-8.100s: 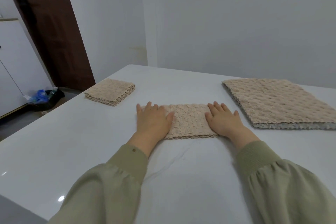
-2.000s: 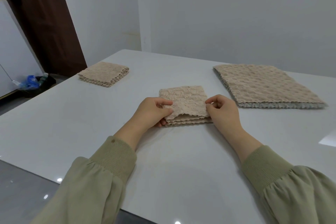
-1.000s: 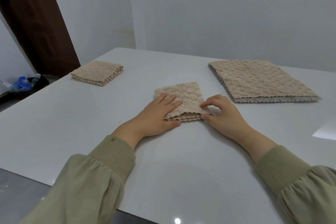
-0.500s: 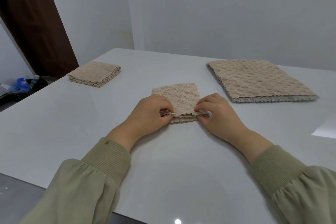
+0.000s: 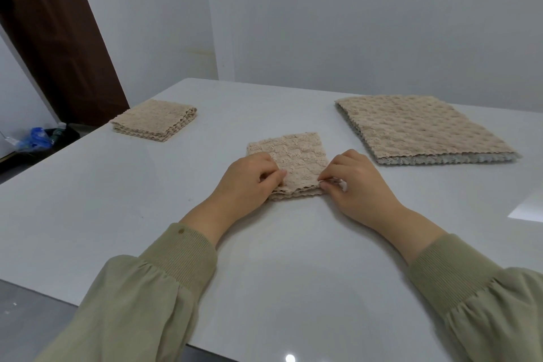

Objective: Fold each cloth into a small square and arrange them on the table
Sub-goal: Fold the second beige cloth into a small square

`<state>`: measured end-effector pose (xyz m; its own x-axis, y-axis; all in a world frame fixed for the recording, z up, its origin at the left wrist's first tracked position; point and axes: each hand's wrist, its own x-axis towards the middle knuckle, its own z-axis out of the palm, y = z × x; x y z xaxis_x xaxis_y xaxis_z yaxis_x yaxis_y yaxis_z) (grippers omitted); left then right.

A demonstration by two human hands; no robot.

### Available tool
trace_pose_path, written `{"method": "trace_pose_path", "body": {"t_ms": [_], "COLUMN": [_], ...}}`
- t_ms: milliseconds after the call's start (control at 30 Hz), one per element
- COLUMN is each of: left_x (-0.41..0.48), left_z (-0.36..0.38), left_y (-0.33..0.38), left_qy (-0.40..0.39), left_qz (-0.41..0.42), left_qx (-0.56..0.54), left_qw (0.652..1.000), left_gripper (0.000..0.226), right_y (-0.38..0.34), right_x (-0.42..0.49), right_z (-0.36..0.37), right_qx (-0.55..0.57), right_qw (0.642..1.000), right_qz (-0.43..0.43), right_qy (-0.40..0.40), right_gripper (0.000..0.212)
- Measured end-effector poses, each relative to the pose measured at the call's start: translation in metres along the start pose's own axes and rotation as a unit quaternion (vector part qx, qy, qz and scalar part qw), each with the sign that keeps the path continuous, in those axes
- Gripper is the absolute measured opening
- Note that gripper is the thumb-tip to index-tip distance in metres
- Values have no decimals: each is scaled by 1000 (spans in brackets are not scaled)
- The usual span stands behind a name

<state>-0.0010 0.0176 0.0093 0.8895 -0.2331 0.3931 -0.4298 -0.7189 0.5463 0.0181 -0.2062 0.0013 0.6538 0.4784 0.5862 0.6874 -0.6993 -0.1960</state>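
From the head view we see a white table (image 5: 264, 273) with a beige textured middle cloth (image 5: 296, 160) folded to a small square, its layered edges facing us. Our left hand (image 5: 244, 182) has its fingers curled and pinches the cloth's near left corner; our right hand (image 5: 357, 182) pinches the near right corner between thumb and fingertips. Both hands grasp the cloth, which lies flat on the table between them.

Far to the left, near the table's edge, rests a folded square (image 5: 154, 120) of the same fabric, well apart from the hands. To the right lies a stack of unfolded cloths (image 5: 420, 129) – large, flat, with a paler layer showing along its near edge.

Olive sleeves (image 5: 164, 288) cover both forearms. Beyond the table stand a dark brown door (image 5: 58, 38) and a blue bag (image 5: 36, 138) on the floor.
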Motion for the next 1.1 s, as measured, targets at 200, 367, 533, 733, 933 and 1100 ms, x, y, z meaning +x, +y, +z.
{"method": "trace_pose_path", "body": {"t_ms": [200,367,533,733,933,1100], "left_x": [5,5,5,6,8,7], "left_z": [6,9,8,9,9,6], "left_y": [-5,-15,-17,-17,-15,-14], "left_qy": [9,-138,-166,-174,-179,-146], "left_qz": [-9,-58,-80,-83,-93,-103], "left_qx": [53,138,160,168,157,110], "left_qw": [999,979,970,967,967,978], "left_gripper": [32,52,52,52,53,55], "right_y": [4,2,1,-6,-32,-25], "right_x": [0,2,5,4,44,66], "right_z": [2,-2,-5,-5,6,31], "right_qx": [-17,-76,-158,-146,-28,-18], "right_qw": [1000,996,984,989,992,976], "right_qz": [-22,-49,-70,-33,93,153], "right_qy": [3,15,34,-2,76,-155], "right_gripper": [8,15,32,27,41,43]}}
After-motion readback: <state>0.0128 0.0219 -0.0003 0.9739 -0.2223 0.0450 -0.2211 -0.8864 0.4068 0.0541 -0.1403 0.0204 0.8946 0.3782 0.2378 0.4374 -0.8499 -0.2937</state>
